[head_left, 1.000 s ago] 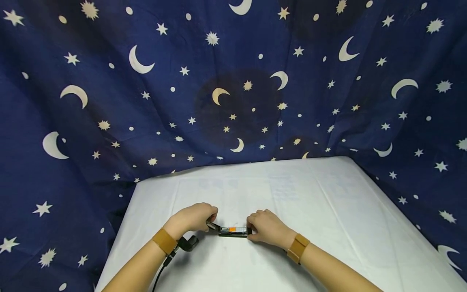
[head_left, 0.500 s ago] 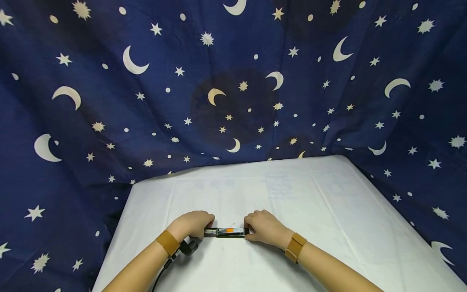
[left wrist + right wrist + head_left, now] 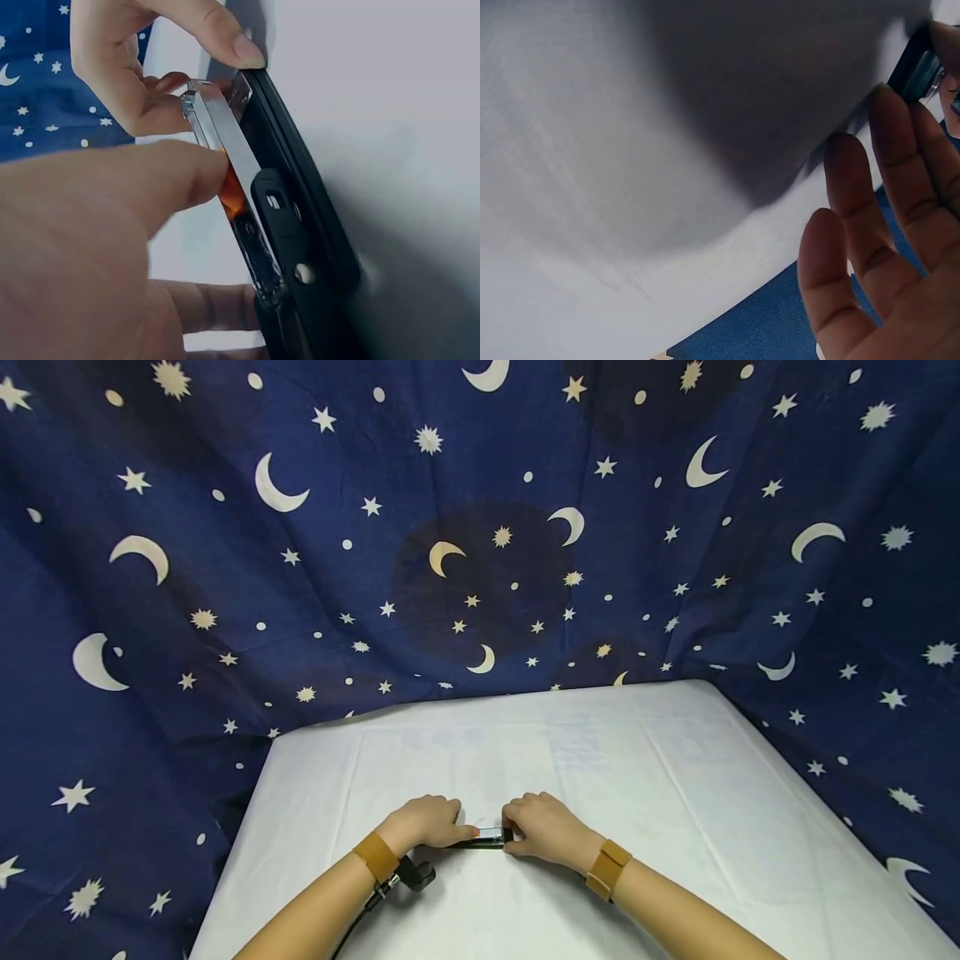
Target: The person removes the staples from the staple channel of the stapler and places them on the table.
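Observation:
An opened stapler (image 3: 491,834) lies on the white table between both hands, its metal staple channel (image 3: 217,124) uncovered above the black base (image 3: 311,187). My left hand (image 3: 429,821) grips its left part. The left thumb presses on the channel at an orange piece (image 3: 232,196), and other left fingers sit on the far side, near the hinge end. My right hand (image 3: 551,831) pinches the black right end (image 3: 913,71) between thumb and index finger. In the head view the left hand hides the stapler's left part and its raised cover.
White cloth covers the table (image 3: 637,777). A dark blue curtain (image 3: 337,602) with moons and stars hangs behind and at the sides. A black wrist camera (image 3: 417,874) with a cable hangs under the left wrist.
My left hand has moved right, from the stapler's cover on the left onto the staple channel. The cover first swung into line with the base. My right hand has kept its pinch.

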### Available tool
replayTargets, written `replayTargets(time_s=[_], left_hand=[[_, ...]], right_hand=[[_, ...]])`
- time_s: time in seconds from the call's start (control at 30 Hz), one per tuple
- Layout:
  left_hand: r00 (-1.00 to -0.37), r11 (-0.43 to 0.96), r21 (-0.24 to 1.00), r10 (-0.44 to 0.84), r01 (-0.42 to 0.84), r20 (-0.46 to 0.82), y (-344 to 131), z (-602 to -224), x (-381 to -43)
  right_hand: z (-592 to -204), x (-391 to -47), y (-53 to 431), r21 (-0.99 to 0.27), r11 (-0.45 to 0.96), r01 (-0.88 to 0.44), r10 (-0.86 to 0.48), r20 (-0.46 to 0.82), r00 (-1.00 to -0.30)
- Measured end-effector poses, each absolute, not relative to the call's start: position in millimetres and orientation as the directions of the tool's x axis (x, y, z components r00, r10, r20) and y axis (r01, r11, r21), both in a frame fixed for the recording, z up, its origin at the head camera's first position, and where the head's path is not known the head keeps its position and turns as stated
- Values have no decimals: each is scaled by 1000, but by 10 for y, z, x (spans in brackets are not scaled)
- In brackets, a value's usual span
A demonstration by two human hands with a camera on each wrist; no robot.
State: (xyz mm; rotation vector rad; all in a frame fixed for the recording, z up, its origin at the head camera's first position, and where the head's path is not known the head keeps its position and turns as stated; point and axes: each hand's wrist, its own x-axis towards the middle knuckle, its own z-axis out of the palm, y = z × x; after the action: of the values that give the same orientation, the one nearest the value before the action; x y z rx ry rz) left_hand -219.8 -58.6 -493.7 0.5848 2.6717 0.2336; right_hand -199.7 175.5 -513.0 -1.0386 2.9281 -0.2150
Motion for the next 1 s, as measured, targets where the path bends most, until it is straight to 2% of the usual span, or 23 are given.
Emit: replayTargets(time_s=[0.2, 0.4, 0.57, 0.87, 1.0], left_hand=[[-894, 967, 81, 253, 240, -371, -460, -4899, -2124], [-901, 985, 80, 170, 151, -398, -420, -4913, -2087], [-905, 983, 114, 178, 144, -386, -452, -4933, -2056], [-891, 967, 145, 249, 209, -379, -520, -4957, -2026], [-899, 967, 144, 248, 209, -360, -527, -4969, -2007]], right_hand=[[-5140, -2019, 1763, -145, 768, -624, -629, 16, -777], [-5142, -2032, 1754, -167, 754, -635, -640, 29, -768], [-5133, -2039, 1725, -179, 750, -637, -643, 27, -765], [-5085, -2050, 1731, -179, 758, -627, -638, 1, -770], [-5091, -2050, 1722, -143, 751, -645, -650, 14, -760]])
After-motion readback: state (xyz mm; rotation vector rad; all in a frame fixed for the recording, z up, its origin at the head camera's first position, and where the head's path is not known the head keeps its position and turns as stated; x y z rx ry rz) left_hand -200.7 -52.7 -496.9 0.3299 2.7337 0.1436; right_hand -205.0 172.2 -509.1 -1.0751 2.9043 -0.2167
